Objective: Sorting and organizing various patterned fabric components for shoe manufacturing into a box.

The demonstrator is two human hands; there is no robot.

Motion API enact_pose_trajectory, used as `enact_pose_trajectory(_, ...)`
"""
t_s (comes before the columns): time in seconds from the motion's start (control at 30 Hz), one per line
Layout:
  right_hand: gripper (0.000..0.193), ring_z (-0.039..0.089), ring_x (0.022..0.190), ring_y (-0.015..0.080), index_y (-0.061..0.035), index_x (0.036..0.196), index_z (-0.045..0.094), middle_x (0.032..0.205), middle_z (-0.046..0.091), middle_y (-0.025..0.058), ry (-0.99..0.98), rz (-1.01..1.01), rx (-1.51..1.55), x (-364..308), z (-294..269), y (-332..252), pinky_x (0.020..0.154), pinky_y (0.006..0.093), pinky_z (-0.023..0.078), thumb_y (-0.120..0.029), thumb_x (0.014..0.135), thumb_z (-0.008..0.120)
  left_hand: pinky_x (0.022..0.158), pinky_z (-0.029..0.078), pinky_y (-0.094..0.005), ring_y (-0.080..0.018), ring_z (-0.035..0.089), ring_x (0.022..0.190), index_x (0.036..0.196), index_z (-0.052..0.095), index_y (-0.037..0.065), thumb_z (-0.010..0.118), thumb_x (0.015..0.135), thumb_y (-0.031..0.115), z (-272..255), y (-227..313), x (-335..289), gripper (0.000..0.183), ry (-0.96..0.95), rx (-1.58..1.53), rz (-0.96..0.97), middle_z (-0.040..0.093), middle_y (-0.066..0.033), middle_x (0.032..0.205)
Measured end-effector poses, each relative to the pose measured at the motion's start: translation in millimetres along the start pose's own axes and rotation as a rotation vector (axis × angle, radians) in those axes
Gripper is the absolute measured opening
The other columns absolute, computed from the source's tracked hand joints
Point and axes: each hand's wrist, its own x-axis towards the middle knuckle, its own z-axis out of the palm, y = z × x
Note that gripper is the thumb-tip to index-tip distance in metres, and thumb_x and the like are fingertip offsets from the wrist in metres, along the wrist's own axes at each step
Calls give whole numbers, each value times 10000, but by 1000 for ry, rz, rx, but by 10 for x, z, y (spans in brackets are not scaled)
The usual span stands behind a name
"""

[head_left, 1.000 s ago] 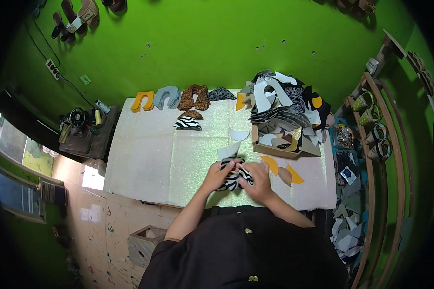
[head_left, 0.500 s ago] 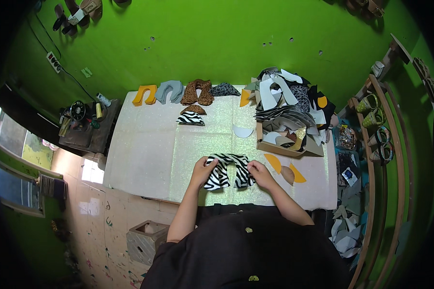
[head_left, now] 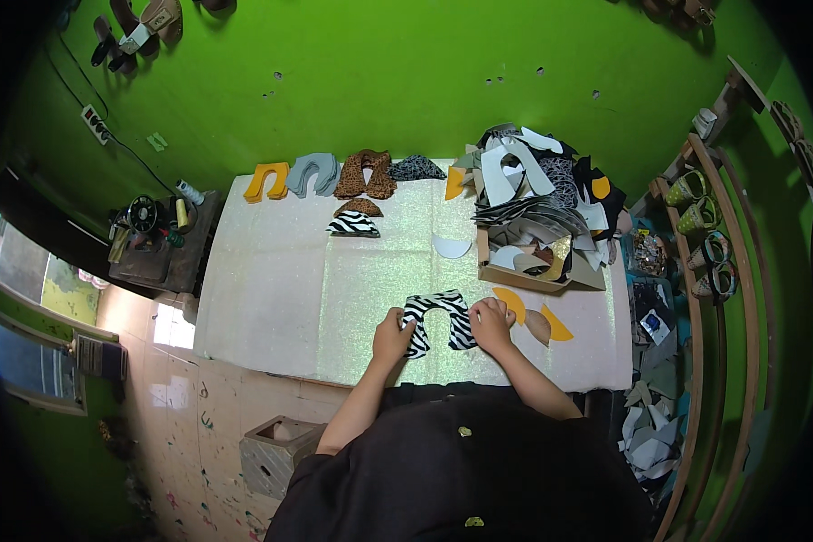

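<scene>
A zebra-print arch-shaped cutout [head_left: 437,304] lies near the front of the table between my hands, its gap facing me. How many layers it has, I cannot tell. My left hand [head_left: 390,339] closes on its left leg, thumb and fingers at the edge. On the opposite leg, my right hand [head_left: 490,327] grips with bent fingers. Just right of that hand are yellow half-round pieces [head_left: 556,323] and a brown one [head_left: 537,327]. Farther off sit zebra-print half-round pieces [head_left: 353,225], with a leopard-print one [head_left: 363,208] behind them.
Along the table's [head_left: 262,298] back edge stand yellow arches [head_left: 266,182], grey arches [head_left: 313,173], leopard-print arches [head_left: 366,173] and a dark patterned pile [head_left: 416,168]. A cardboard box [head_left: 537,278] heaped with scraps stands back right. A white half-round piece [head_left: 451,247] lies nearby. Sandals [head_left: 701,217] hang on the right rack.
The zebra-print cutout has shifted slightly right and its legs are spread wider apart. Both hands have moved to the right with it.
</scene>
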Motion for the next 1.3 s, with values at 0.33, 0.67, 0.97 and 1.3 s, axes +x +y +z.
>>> enact_pose_trajectory(0.33,97,444,1045,244,-137,885,597,1010,542,47,-13,46,-128,-12,41,-67,894,470,242,-201,819,565,694,467,-405,-317,606,818,1044,554,51,648,803,303,85,-64,14,361,59,187,-11,623,-153,862)
enact_pose_trajectory(0.67,286,431,1167,245,-169,1103,586,1231,515,39,-124,-339,-152,-240,36,-306,941,545,246,-238,827,564,799,422,-394,-286,530,982,1008,634,86,626,769,161,81,91,-59,250,73,288,560,593,-96,1027)
enact_pose_trajectory(0.97,123,489,1038,181,-222,854,646,1054,561,-26,635,-301,-174,498,-695,-169,903,496,217,-156,753,621,822,394,-395,-267,533,995,948,668,111,594,783,168,143,42,-55,190,63,319,511,608,-67,1034)
enact_pose_trajectory(1.3,146,483,1058,207,-139,865,625,915,615,-6,483,107,-310,786,-1329,107,927,603,181,-228,754,659,863,365,-403,-269,512,1036,1057,625,129,592,771,195,117,112,-82,295,7,331,397,594,-59,1080)
